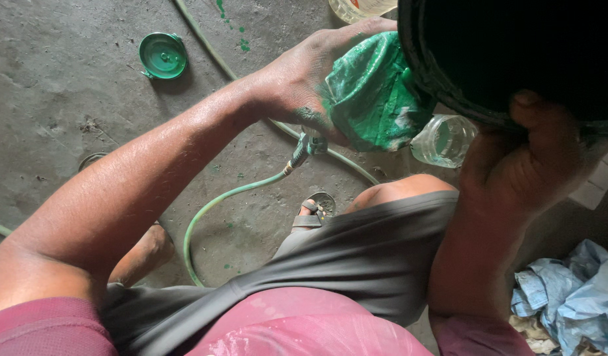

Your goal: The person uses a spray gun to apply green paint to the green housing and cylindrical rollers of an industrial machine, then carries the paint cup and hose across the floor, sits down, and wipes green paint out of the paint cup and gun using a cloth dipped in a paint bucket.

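Observation:
My left hand [304, 79] grips a crumpled plastic bag smeared with green paint [373, 95], pressed against the rim of a black bucket [508, 59]. The fingers of my left hand are stained green. My right hand [531, 155] holds the black bucket by its rim, tilted toward me at the upper right. Just below the bag a clear plastic bottle [443, 140] shows between my two hands.
A green hose [228, 194] with a nozzle runs over the grey concrete floor. A round green lid [162, 56] lies at the upper left. Crumpled blue cloth [571, 296] sits at the lower right. My sandalled foot [314, 211] is below the hose. Green paint spots dot the floor.

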